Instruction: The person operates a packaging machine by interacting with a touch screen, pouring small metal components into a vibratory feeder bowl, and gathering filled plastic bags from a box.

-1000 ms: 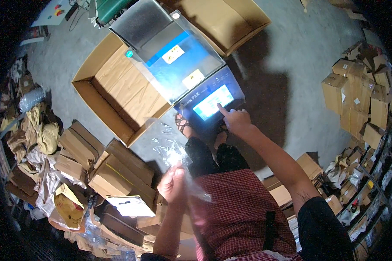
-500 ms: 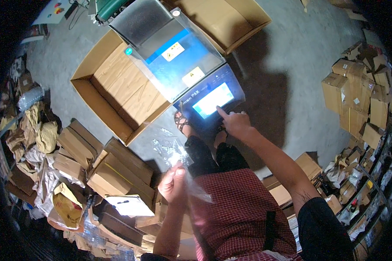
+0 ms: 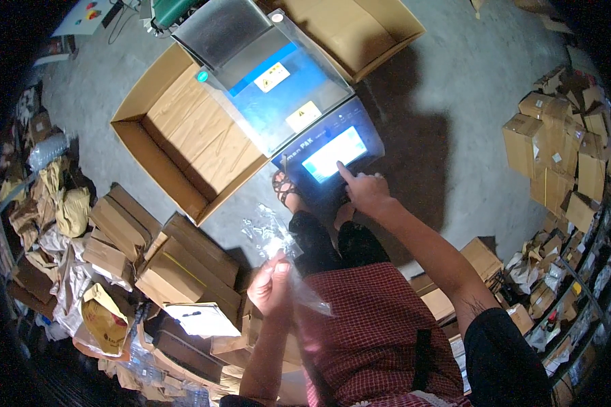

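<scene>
Lit blue screen [image 3: 334, 154] on machine; two yellow-white warning labels [image 3: 272, 77] above.

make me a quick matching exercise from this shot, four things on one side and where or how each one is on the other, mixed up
Things:
1. right hand
2. left hand
3. open cardboard box
4. sandalled foot

States or places:
A. standing on the floor just below the machine's panel
B. holding a clear plastic bag
C. lying empty to the left of the machine
D. forefinger touching the lit touchscreen

Pairs: 1-D, 2-B, 3-C, 4-A
</scene>
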The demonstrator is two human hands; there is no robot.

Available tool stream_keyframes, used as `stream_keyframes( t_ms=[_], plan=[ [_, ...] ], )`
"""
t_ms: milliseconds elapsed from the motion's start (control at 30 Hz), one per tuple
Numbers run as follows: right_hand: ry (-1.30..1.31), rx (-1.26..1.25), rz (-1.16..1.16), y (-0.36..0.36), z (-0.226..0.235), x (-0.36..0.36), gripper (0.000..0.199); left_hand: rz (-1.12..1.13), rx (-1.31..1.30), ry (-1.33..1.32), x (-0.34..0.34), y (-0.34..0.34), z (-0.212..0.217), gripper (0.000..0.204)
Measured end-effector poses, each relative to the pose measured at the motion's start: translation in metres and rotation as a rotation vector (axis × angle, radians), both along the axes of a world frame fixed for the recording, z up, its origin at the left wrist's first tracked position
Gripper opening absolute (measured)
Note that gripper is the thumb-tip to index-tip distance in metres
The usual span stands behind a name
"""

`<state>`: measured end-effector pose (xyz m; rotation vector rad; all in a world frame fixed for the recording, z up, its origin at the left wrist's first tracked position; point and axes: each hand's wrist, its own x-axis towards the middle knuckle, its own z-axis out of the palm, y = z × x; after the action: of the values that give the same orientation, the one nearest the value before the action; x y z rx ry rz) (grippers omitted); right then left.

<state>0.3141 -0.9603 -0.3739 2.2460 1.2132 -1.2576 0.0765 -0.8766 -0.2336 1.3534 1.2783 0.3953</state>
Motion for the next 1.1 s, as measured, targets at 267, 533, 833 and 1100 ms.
stream_keyframes(
  t_ms=[267, 533, 833, 1100],
  plan=[
    [-0.024, 0.1, -0.015, 0.003, -0.009, -0.001, 0.064, 0.022, -0.002, 0.001, 0.002, -0.001, 0.002, 0.021],
    [0.028, 0.013, -0.02, -0.006, -0.008, -0.008, 0.06, 0.019, 0.006, -0.012, -0.003, -0.005, -0.002, 0.021],
    [0.037, -0.038, -0.012, -0.018, -0.002, -0.011, 0.06, 0.091, -0.239, -0.106, -0.004, -0.003, 0.0, 0.022],
    [0.022, -0.022, -0.04, -0.011, -0.003, -0.01, 0.062, 0.068, -0.194, -0.1, -0.008, -0.002, -0.004, 0.022]
  ],
)
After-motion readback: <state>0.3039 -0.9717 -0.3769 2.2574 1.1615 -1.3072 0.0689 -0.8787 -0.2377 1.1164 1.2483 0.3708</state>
